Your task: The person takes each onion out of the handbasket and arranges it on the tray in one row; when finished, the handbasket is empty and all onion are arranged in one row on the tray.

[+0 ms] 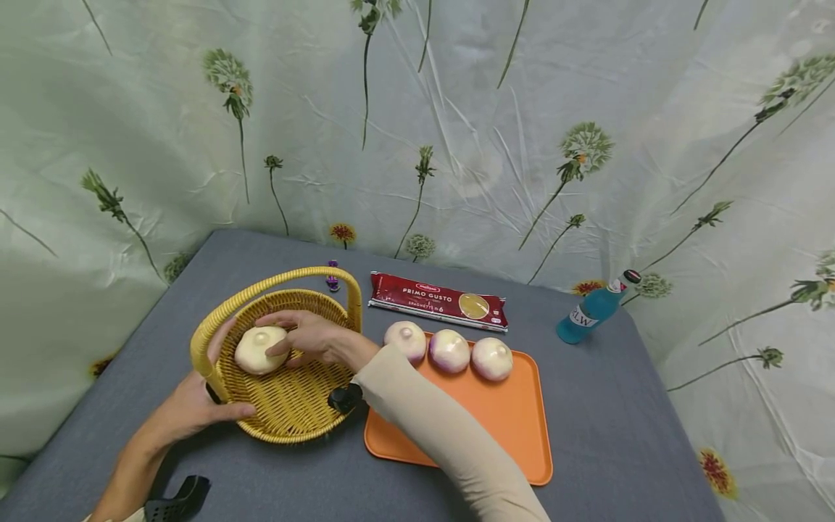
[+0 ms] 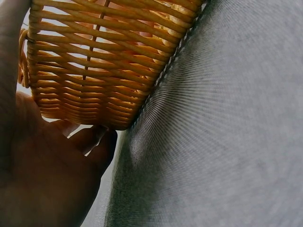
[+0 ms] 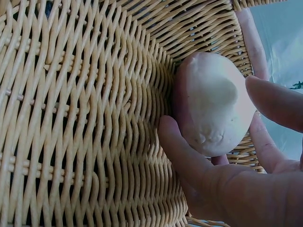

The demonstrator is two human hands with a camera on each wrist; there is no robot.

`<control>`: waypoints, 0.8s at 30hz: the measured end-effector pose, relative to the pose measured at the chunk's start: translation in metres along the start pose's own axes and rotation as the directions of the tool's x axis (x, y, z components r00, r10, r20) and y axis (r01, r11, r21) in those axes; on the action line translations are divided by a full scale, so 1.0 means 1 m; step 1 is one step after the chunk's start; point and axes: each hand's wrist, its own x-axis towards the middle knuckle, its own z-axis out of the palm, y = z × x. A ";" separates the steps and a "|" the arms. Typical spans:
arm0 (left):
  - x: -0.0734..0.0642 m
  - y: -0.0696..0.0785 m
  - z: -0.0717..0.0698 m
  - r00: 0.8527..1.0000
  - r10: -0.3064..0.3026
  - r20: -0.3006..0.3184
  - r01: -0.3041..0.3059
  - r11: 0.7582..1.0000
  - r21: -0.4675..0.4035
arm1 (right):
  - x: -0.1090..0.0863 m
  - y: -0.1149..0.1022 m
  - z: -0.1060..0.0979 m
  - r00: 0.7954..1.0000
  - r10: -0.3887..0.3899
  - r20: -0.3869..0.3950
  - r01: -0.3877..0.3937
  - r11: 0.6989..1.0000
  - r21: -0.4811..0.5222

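A yellow wicker basket with a tall arched handle stands on the left of the table. At its left side my left hand grips the wall, thumb over the rim. Seen in the left wrist view, the left fingers lie against the outside of the weave. Inside the basket my right hand holds a white and purple turnip near the left wall. The right wrist view has the thumb and fingers around the turnip, close to the wicker; its underside is hidden.
Three more turnips sit along the back edge of an orange tray. Behind them lies a red spaghetti packet. A blue bottle stands at the right, and a small purple item lies behind the basket.
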 end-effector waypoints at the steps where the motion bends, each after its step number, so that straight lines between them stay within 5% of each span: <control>1: 0.000 0.000 0.000 1.000 0.000 0.001 0.000 1.000 -0.001 | 0.000 0.000 0.000 1.000 -0.002 0.000 0.002 1.000 -0.002; 24: -0.001 0.000 0.000 1.000 -0.008 -0.001 0.008 1.000 0.028 | -0.005 -0.002 -0.003 0.997 -0.014 0.082 0.024 0.992 -0.127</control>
